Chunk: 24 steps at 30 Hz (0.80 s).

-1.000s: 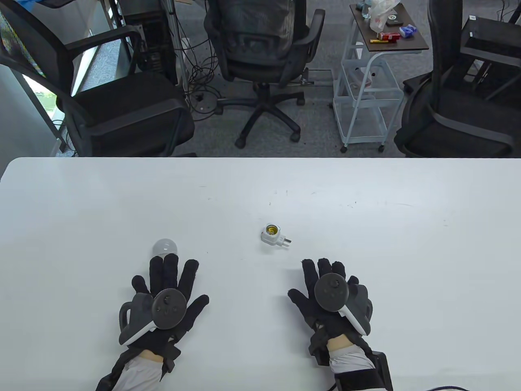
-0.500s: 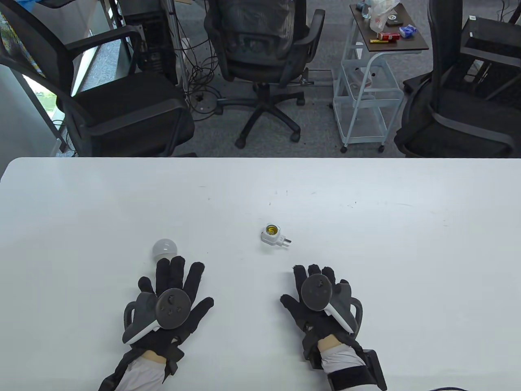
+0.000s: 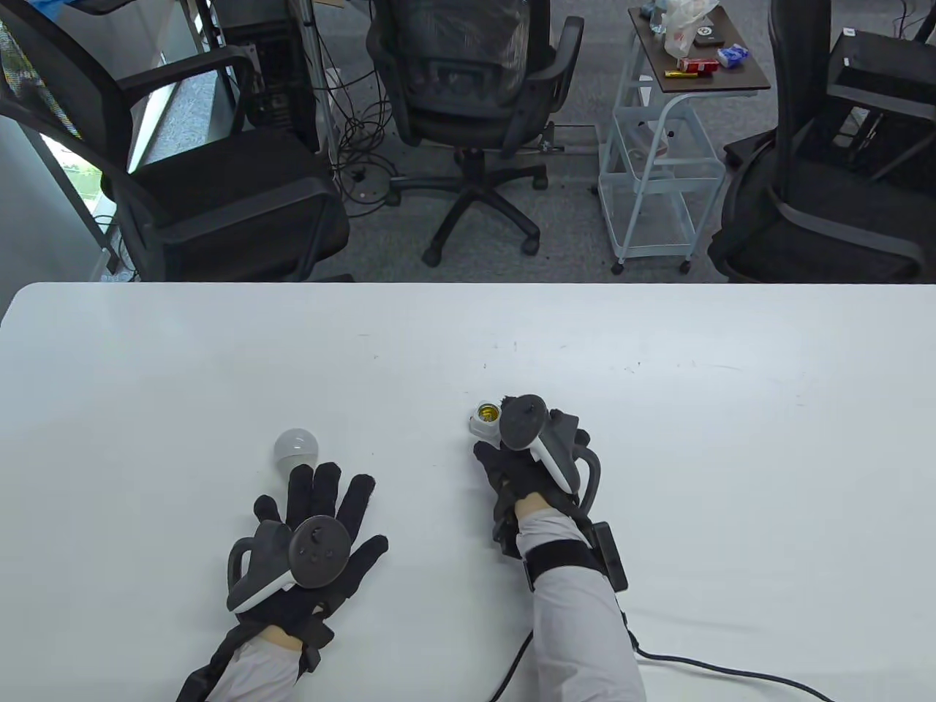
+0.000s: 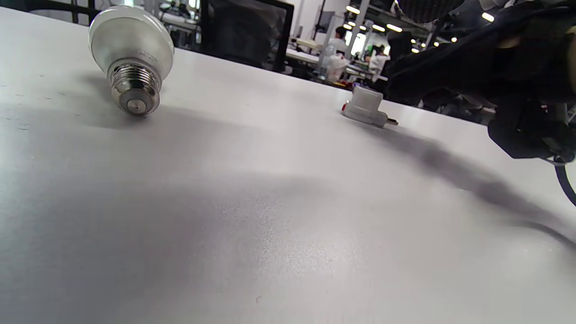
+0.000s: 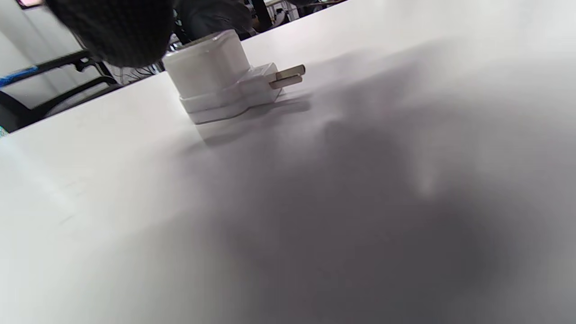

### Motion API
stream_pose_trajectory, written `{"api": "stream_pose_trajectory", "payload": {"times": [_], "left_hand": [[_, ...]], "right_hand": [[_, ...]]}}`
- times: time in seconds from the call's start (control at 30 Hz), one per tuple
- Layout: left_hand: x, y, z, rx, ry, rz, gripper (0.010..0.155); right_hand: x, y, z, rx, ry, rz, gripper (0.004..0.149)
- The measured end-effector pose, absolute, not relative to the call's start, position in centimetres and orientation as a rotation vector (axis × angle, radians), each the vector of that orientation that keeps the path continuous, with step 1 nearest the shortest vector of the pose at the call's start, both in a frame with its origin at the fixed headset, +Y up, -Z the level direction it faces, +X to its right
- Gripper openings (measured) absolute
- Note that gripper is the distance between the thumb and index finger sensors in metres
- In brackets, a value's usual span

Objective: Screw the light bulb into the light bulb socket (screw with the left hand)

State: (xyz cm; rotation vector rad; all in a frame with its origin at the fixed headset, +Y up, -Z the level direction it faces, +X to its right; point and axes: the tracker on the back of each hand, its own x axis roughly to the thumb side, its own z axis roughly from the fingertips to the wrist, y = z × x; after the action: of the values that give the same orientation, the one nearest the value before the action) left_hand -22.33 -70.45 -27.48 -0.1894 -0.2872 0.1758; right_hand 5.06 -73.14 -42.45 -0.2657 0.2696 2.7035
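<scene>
Left hand (image 3: 314, 526) flat, fingers spread; right hand (image 3: 530, 446) at socket (image 3: 485, 417), grip unclear. Bulb (image 3: 296, 446) lying, base toward person.

Bare worktop (image 3: 658, 468) all around bulb (image 3: 296, 446) and socket (image 3: 484, 418); right hand (image 3: 537, 457) crowds socket's right side, left hand (image 3: 314, 526) sits just below bulb.

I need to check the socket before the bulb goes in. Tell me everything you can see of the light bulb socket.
The light bulb socket is a small white plastic plug-in adapter. It sits on the white table with its round opening facing up, showing brass-coloured metal inside. Two flat metal prongs stick out sideways just above the tabletop. It is empty. The right hand has reached it; a gloved fingertip is at its top edge, though contact is unclear.
</scene>
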Motion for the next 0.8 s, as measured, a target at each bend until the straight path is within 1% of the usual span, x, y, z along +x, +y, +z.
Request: {"api": "stream_pose_trajectory", "payload": {"times": [0.07, 0.17, 0.2, 0.27, 0.33, 0.5, 0.53, 0.7, 0.8], "left_hand": [[-22.6, -70.4, -27.6, -0.185, -0.278, 0.183, 0.077], [-22.8, -70.4, -27.6, -0.187, -0.269, 0.193, 0.077], [-22.8, -70.4, -27.7, -0.19, -0.27, 0.194, 0.077], [-22.8, -70.5, -27.7, -0.2, -0.273, 0.197, 0.077], [-22.7, -70.6, -27.7, -0.209, -0.277, 0.201, 0.077], [-22.7, -70.7, -27.7, -0.211, -0.281, 0.209, 0.077], [-22.6, -70.7, -27.6, -0.209, -0.284, 0.207, 0.077], [-22.4, -70.6, -27.5, -0.21, -0.293, 0.198, 0.077], [-22.3, -70.5, -27.3, -0.192, -0.286, 0.189, 0.077]], "right_hand": [[4.6, -73.5, -43.5, -0.303, 0.316, 2.721, 0.078], [3.9, -75.0, -44.8, -0.371, 0.42, 2.776, 0.075], [3.9, -75.2, -44.7, -0.388, 0.393, 2.792, 0.071], [4.1, -75.3, -44.2, -0.38, 0.237, 2.754, 0.067], [4.5, -75.0, -43.3, -0.349, 0.223, 2.749, 0.065], [6.3, -73.2, -39.2, -0.194, 0.083, 2.642, 0.067], [6.9, -72.6, -37.7, -0.154, 0.053, 2.577, 0.068], [8.8, -71.2, -33.3, -0.098, 0.046, 2.421, 0.069], [10.0, -70.9, -31.0, -0.096, -0.014, 2.34, 0.069]]}}
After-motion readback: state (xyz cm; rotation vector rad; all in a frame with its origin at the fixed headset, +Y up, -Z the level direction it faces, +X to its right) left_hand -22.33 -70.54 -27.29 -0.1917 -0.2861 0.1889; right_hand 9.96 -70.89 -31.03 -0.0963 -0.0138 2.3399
